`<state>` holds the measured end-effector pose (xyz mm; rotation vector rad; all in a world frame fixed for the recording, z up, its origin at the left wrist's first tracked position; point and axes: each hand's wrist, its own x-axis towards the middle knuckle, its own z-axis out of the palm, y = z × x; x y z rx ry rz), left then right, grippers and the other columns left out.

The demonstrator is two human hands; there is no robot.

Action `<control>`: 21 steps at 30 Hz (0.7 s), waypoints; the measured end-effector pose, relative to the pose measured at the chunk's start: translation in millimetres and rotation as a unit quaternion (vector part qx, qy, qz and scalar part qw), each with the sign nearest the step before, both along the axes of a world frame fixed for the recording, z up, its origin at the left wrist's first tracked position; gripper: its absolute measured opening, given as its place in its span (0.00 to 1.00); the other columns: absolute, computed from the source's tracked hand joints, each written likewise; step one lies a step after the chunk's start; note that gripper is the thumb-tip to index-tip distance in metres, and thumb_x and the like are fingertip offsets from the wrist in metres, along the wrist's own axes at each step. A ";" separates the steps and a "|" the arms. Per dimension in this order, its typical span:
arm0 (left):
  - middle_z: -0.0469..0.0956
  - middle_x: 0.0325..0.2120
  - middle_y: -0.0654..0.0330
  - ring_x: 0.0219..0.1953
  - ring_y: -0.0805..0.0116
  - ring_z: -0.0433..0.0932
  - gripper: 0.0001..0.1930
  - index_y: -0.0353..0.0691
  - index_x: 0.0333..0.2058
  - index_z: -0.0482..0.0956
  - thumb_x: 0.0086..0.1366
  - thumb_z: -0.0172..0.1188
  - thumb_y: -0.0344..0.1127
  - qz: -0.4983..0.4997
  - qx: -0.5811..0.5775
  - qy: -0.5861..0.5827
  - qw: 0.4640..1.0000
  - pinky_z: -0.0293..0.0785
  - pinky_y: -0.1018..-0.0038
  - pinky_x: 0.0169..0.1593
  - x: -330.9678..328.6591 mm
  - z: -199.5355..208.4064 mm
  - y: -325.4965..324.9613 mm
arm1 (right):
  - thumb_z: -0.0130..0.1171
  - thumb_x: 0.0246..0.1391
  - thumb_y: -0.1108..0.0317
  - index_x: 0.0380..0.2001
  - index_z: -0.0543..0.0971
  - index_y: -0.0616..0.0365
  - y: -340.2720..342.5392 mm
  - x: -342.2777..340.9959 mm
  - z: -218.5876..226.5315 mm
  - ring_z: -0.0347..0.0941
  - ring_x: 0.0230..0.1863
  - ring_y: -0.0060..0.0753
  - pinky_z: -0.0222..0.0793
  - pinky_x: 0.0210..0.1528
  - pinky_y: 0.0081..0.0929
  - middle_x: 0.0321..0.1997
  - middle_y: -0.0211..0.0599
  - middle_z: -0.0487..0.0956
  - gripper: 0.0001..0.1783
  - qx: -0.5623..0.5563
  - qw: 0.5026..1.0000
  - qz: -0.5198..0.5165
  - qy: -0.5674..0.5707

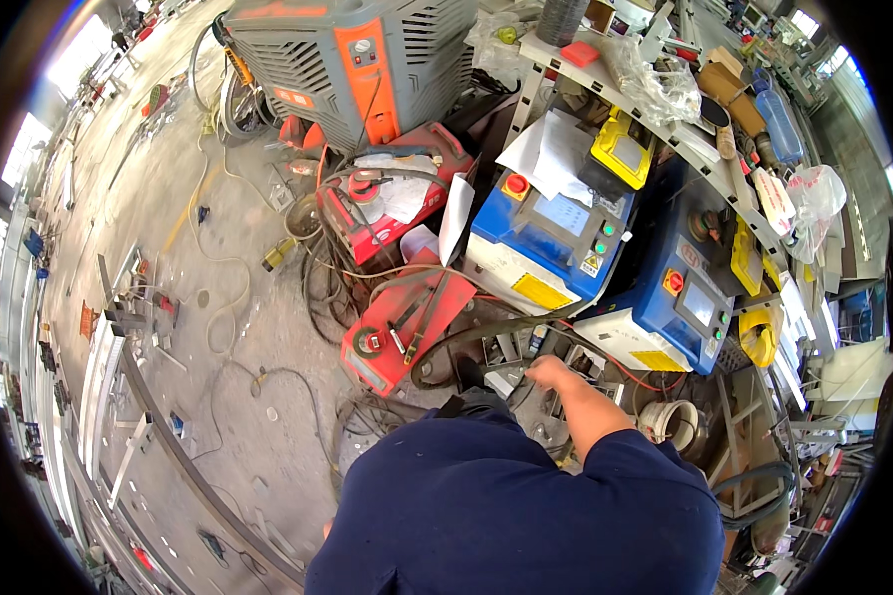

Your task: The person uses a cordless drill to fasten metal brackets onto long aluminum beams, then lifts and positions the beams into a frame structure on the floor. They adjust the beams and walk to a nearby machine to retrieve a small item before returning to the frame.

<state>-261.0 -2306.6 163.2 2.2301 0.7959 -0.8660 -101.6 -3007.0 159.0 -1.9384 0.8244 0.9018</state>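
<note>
My right hand (543, 374) reaches forward and down over metal pieces and brackets on the floor, just in front of a blue-and-white machine (556, 243). Its fingers look curled together; anything inside them is too small or hidden to make out. Beside the hand, a small bottle-like item (537, 339) stands among the metal parts. A dark cable (466, 334) loops past on the left. Of my left arm only a sliver of skin shows at the lower left of my dark blue shirt, and the left hand is out of sight.
Red machines (407, 327) with tools on top stand to the left, a grey-and-orange cabinet (357, 69) behind. A second blue machine (675, 283) and a white bucket (669, 421) are at right. Cables trail over the floor; long metal profiles (184, 456) lie far left.
</note>
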 end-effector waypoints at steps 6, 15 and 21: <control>0.83 0.29 0.46 0.34 0.62 0.81 0.22 0.27 0.38 0.80 0.61 0.57 0.46 0.004 0.003 -0.002 1.000 0.74 0.64 0.38 -7.2 -6.8 2.1 | 0.63 0.50 0.58 0.44 0.80 0.68 -1.1 10.7 0.0 0.80 0.28 0.36 0.78 0.31 0.34 0.29 0.43 0.82 0.24 -0.001 0.999 0.036 0.025; 0.83 0.27 0.48 0.33 0.66 0.80 0.23 0.25 0.36 0.81 0.60 0.60 0.47 0.054 -0.049 0.016 0.997 0.74 0.66 0.38 -22.5 -8.4 -0.3 | 0.65 0.50 0.56 0.45 0.79 0.68 7.2 -0.8 2.5 0.79 0.28 0.37 0.76 0.29 0.35 0.33 0.44 0.81 0.26 -0.010 1.000 -0.023 -0.009; 0.83 0.29 0.49 0.30 0.64 0.82 0.24 0.28 0.36 0.83 0.59 0.62 0.50 0.111 -0.014 0.066 0.991 0.76 0.66 0.36 15.4 60.6 -63.0 | 0.61 0.40 0.66 0.19 0.75 0.52 -30.7 -35.2 -57.6 0.75 0.28 0.49 0.70 0.30 0.46 0.22 0.43 0.76 0.06 -0.178 0.821 0.495 -0.221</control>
